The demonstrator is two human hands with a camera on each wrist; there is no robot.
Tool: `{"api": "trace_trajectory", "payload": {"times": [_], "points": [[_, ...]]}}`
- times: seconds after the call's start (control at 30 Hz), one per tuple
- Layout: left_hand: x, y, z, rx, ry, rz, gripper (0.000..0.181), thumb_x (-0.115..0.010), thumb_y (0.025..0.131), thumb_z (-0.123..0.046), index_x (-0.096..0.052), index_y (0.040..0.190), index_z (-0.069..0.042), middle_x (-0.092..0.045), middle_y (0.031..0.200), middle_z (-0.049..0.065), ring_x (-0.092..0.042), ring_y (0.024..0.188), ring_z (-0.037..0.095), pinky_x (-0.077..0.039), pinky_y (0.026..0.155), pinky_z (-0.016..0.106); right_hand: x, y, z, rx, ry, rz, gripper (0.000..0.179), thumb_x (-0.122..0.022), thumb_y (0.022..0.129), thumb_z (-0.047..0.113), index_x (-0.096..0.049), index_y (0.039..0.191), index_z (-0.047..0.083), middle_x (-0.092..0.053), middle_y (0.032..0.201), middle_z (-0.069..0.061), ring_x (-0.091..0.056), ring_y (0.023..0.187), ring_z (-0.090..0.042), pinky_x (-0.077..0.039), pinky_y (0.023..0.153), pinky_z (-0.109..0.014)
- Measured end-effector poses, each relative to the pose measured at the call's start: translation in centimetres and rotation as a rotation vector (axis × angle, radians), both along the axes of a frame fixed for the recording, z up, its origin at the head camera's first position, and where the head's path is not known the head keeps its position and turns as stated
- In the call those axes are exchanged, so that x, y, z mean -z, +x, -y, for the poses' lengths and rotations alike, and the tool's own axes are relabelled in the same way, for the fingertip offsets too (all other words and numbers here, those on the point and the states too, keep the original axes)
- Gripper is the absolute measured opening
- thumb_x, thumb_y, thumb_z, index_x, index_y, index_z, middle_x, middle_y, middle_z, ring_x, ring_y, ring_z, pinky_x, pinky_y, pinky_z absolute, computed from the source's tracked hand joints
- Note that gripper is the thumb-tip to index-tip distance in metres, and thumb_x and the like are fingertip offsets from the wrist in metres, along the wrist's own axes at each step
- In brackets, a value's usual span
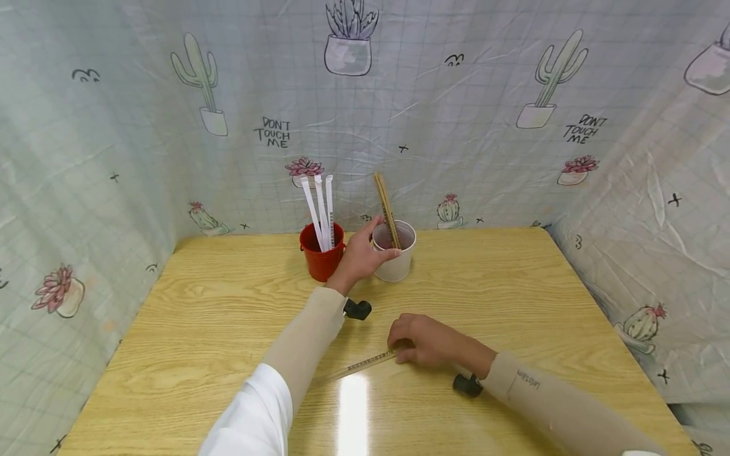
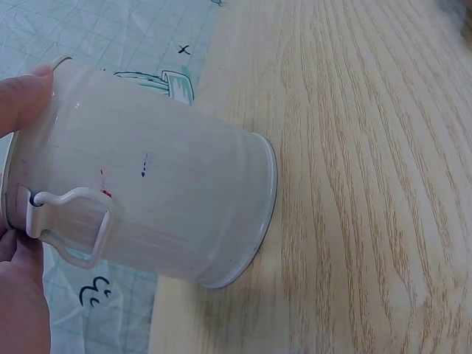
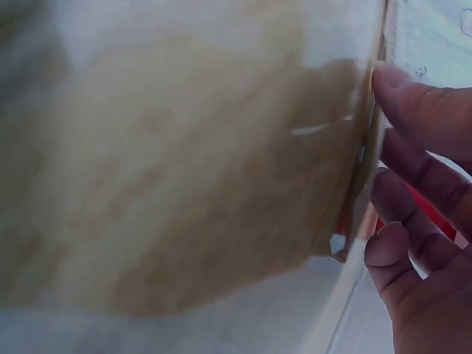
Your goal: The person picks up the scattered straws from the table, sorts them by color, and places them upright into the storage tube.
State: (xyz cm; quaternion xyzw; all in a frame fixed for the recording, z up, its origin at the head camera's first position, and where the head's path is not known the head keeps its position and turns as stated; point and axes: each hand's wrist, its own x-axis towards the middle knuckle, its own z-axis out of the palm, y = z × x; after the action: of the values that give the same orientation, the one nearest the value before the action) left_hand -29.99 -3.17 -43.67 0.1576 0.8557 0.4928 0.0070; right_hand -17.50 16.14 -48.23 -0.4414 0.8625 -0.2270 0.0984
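Observation:
My left hand (image 1: pixel 363 253) grips the rim of a white metal bucket (image 1: pixel 393 266), its thumb and fingers on opposite sides. The left wrist view shows the bucket's side (image 2: pixel 162 169) and a small handle loop. Slim tan sticks (image 1: pixel 386 209) stand in this bucket, leaning left. Lower down, my right hand (image 1: pixel 428 340) pinches one end of a long, thin, clear-wrapped strip (image 1: pixel 365 364) with dark print, low over the table. In the right wrist view, blurred translucent wrapping (image 3: pixel 346 162) lies by the thumb and fingertips; what it encloses is unclear.
Left of the white bucket stands a red bucket (image 1: pixel 322 263) holding several white paper-wrapped sticks (image 1: pixel 320 209). Both stand near the back edge of the wooden table (image 1: pixel 485 285). A cactus-printed cloth (image 1: pixel 456 126) hangs behind and at the sides.

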Motion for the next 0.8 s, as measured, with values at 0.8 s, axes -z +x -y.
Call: {"api": "trace_trajectory", "payload": {"times": [0.8], "points": [[0.2,-0.3,0.1,0.011,0.02,-0.003,0.09,-0.084,0.089,-0.032,-0.036,0.163,-0.013,-0.043,0.167,0.008,-0.044,0.153,0.031,-0.042,0.123,0.05,0.4,0.7,-1.3,-0.095,0.21,-0.459,0.03,-0.075,0.085,-0.003,-0.068,0.106,0.017,-0.06,0.101,0.005,-0.054,0.093,-0.008,-0.055,0.084,-0.021]]}}
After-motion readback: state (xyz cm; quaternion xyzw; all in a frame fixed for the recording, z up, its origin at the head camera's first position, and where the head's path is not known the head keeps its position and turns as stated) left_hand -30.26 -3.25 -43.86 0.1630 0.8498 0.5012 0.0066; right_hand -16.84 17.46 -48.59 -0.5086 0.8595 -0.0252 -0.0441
